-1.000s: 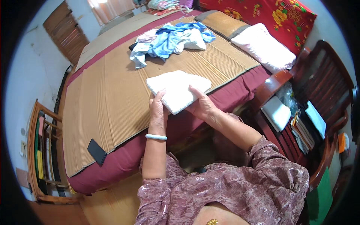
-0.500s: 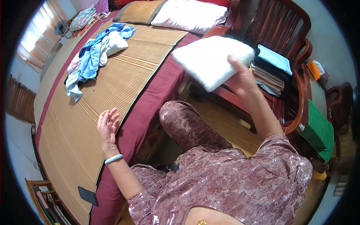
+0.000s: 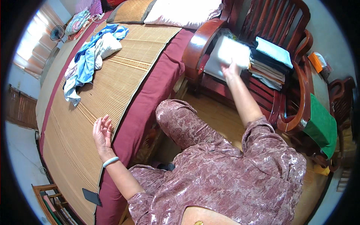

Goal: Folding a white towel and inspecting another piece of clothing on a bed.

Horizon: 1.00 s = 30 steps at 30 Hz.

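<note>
The bed point(image 3: 161, 75) bears a ribbed tan mat point(image 3: 71, 146); a wooden armchair point(image 3: 201, 40) stands beside it. Loose clothes point(image 3: 87, 63) lie on the mat. A folded stack point(image 3: 267, 69) sits on the seat. Left of the stack, the folded white cloth point(image 3: 231, 51), blurred, is gripped at its near edge by the right hand point(image 3: 232, 70). The left hand point(image 3: 102, 135) is empty, fingers loosely curled. A dark phone point(image 3: 92, 197) lies at the mat's edge.

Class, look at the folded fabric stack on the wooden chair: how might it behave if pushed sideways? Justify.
The folded fabric stack would probably shift or slump layer over layer, being separate pieces with no visible tie. The light blue piece on top might slide first, as nothing visibly lies over it. Rolling seems unlikely: the folds lie flat.
</note>
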### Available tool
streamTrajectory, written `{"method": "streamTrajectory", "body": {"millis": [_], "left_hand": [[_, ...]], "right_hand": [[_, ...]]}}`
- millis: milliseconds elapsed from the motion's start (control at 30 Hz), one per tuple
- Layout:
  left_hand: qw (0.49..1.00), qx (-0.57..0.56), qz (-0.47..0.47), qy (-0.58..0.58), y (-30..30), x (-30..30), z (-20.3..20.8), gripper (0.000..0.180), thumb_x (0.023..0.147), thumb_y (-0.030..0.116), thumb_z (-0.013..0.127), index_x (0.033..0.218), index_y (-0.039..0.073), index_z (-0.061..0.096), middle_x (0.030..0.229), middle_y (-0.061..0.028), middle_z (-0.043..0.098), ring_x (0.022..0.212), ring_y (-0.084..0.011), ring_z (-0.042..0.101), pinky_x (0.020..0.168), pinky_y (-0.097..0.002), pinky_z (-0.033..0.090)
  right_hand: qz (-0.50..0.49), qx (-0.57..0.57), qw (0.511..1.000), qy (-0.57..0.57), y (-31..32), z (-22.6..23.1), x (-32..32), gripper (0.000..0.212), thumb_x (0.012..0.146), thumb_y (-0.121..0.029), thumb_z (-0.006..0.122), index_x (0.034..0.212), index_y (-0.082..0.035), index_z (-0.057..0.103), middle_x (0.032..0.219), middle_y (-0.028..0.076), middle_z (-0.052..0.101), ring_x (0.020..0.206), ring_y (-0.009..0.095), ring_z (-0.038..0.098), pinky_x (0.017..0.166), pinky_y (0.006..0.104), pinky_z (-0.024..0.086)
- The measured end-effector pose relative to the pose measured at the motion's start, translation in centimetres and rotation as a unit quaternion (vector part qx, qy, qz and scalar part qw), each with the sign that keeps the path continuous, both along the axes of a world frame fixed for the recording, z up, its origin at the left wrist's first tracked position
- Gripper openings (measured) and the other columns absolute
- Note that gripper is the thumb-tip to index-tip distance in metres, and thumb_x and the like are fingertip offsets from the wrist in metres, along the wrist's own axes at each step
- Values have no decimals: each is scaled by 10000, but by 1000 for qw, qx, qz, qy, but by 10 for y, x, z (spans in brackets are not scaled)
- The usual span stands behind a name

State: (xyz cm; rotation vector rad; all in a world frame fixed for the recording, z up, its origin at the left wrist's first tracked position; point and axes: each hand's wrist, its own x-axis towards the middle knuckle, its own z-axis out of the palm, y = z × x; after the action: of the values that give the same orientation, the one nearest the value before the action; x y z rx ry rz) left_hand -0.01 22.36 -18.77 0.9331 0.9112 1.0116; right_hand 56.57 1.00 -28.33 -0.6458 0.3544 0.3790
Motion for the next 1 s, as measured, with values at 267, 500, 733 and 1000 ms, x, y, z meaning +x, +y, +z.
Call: {"method": "streamTrajectory", "body": {"millis": [267,500,733,1000], "left_hand": [[1000,-13,6,-1,4,1,1,131,964,186,547,1019,68,562,1065,-144,660,859,-191,660,676,-264,551],[1000,-10,-5,6,5,0,0,114,954,168,562,1009,69,558,1059,-139,662,863,-191,660,676,-266,551],[1000,-17,-5,17,4,1,-2,116,955,182,561,1002,76,559,1047,-121,668,843,-177,662,676,-253,546],[1000,-19,-6,21,-3,-6,-7,113,959,178,557,1000,73,563,1040,-121,667,823,-171,660,670,-255,542]], "right_hand": [[76,-38,996,16,-7,-16,-10,359,922,-312,600,1235,-158,515,1116,85,599,965,249,615,794,406,531],[83,-27,996,-1,-10,-22,-37,375,903,-326,646,1228,-182,527,1174,88,576,1066,251,574,890,408,498],[105,-31,994,20,-15,-14,-58,436,941,-355,560,1279,-93,477,1204,129,564,1114,266,558,927,418,470],[285,-272,864,-314,-40,11,-70,221,969,-170,501,1121,-28,577,925,104,672,786,160,640,683,289,525]]}}
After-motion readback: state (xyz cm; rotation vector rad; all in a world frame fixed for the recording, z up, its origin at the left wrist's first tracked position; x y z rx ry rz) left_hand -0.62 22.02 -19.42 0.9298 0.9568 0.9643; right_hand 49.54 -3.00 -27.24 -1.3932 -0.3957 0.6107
